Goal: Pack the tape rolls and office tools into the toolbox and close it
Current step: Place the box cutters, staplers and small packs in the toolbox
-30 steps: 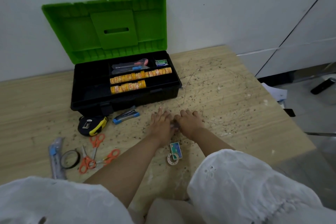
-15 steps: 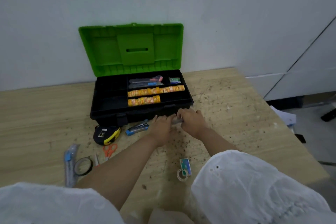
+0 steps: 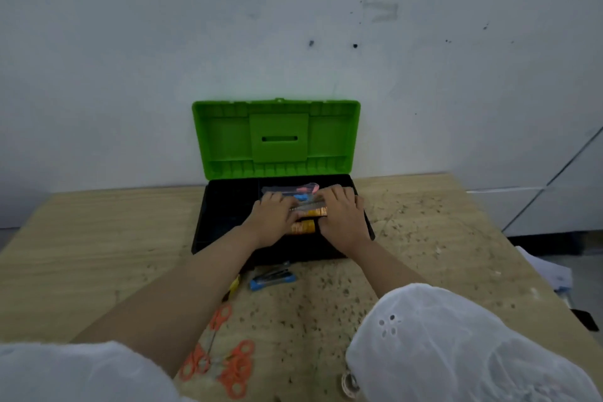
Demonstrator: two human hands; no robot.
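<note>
The black toolbox (image 3: pixel 225 232) stands open against the wall, its green lid (image 3: pixel 277 137) upright. Both my hands are over its right half. My left hand (image 3: pixel 272 219) and my right hand (image 3: pixel 342 217) pinch the two ends of a slim grey tool (image 3: pixel 306 206), which is blurred, low over the tray. Rows of orange tape rolls (image 3: pixel 305 227) show between my hands. Utility knives (image 3: pixel 293 189) lie in the back compartment. On the table in front lie a blue stapler (image 3: pixel 272 279) and orange scissors (image 3: pixel 235 369).
A yellow tape measure (image 3: pixel 234 284) peeks out beside my left forearm. A small tape roll (image 3: pixel 349 383) lies half under my right sleeve. The speckled wooden table (image 3: pixel 424 238) ends at the right, with papers (image 3: pixel 551 274) on the floor beyond.
My hands lifted the slim grey tool off the table and carried it forward over the toolbox tray. The camera tilted up, so the items at the near left have left the view.
</note>
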